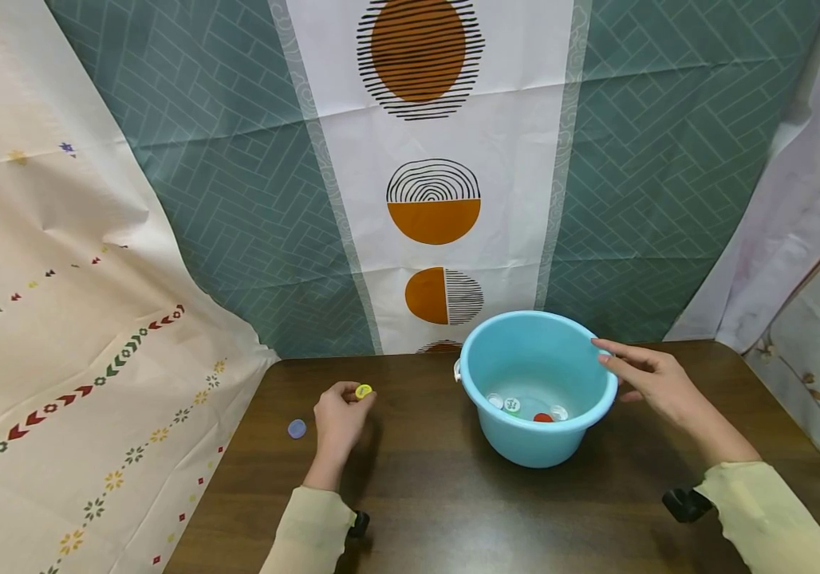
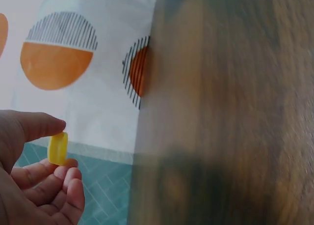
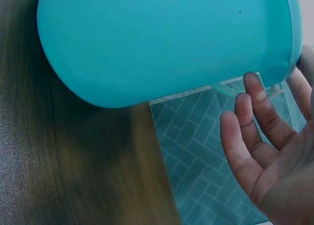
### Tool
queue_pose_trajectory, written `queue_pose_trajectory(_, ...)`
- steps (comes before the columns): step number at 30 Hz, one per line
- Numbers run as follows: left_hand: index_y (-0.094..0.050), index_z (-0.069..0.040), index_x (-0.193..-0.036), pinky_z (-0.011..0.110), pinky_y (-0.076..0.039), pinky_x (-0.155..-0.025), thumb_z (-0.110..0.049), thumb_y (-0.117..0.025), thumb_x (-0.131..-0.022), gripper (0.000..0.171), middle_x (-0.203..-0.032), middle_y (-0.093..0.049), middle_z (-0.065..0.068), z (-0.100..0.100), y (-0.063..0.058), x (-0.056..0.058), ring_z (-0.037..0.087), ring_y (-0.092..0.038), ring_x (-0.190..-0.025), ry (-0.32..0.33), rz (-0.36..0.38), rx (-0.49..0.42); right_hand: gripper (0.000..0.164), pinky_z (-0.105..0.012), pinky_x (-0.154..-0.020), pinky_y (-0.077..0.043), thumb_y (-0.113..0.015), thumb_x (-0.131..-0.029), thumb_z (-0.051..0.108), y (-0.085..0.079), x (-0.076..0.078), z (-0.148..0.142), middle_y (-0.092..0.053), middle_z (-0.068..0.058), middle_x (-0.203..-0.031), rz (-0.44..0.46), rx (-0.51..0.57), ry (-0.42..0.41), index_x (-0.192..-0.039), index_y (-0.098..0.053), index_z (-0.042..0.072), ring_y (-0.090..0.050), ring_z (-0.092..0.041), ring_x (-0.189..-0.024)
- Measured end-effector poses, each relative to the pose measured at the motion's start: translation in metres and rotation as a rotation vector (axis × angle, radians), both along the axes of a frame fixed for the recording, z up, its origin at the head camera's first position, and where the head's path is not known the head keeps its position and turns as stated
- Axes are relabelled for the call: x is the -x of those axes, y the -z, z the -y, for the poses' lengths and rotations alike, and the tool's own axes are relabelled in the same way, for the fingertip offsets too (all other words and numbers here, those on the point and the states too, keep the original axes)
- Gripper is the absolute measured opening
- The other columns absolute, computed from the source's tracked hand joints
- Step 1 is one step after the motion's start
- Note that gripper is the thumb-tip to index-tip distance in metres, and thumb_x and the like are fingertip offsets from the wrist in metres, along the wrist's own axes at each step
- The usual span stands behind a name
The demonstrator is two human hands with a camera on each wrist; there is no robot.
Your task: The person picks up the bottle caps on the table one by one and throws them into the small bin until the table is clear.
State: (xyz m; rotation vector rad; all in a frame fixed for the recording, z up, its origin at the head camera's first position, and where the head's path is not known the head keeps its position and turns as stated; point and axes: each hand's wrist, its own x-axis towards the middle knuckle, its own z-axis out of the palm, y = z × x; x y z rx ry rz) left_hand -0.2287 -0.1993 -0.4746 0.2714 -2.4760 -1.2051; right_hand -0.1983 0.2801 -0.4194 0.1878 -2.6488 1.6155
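Observation:
My left hand pinches a yellow bottle cap between thumb and fingers, above the left part of the table. The left wrist view shows the cap edge-on, with the other fingers curled below it. A blue cap lies on the table left of this hand. A light blue bucket stands upright right of centre. My right hand holds the bucket's rim on its right side, the lower fingers loosely bent outside the wall. Inside lie a red cap, a green-and-white cap and white caps.
The dark wooden table runs back to a hanging teal and white cloth. A cream patterned cloth drapes along the left side, and a pale floral one along the right. A white handle joint sits on the bucket's left side.

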Motion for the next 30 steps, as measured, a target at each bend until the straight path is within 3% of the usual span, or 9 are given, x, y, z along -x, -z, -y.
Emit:
queue_pose_trajectory(11, -0.074, -0.009, -0.100, 0.027, -0.051, -0.063, -0.029, -0.081, -0.080, 0.030, -0.082, -0.066, 0.002, -0.017, -0.014, 0.001, 0.015, -0.060, -0.076, 0.058, -0.095, -0.101, 0.055, -0.044, -0.073, -0.057, -0.057, -0.097, 0.045, 0.003, 0.001, 0.000, -0.055, -0.015, -0.131, -0.003, 0.009, -0.001, -0.143, -0.052, 0.015, -0.067, -0.017, -0.089)
queue_pose_trajectory(19, -0.075, -0.012, -0.097, 0.026, -0.052, -0.063, -0.033, -0.082, -0.079, 0.029, -0.082, -0.067, 0.001, -0.027, -0.022, 0.000, 0.015, -0.061, -0.075, 0.099, -0.163, -0.160, 0.055, -0.041, -0.072, -0.057, -0.057, -0.097, 0.045, 0.003, 0.002, -0.001, -0.054, -0.018, -0.133, -0.001, 0.012, -0.002, -0.143, -0.052, 0.015, -0.067, -0.017, -0.089)
queue_pose_trajectory(30, -0.074, -0.015, -0.093, 0.026, -0.051, -0.060, -0.032, -0.083, -0.078, 0.025, -0.079, -0.066, 0.001, -0.040, -0.032, 0.000, 0.016, -0.061, -0.073, 0.167, -0.192, -0.207, 0.055, -0.038, -0.070, -0.057, -0.058, -0.097, 0.045, 0.004, 0.002, -0.002, -0.054, -0.017, -0.132, -0.005, 0.008, -0.002, -0.143, -0.053, 0.015, -0.067, -0.017, -0.089)
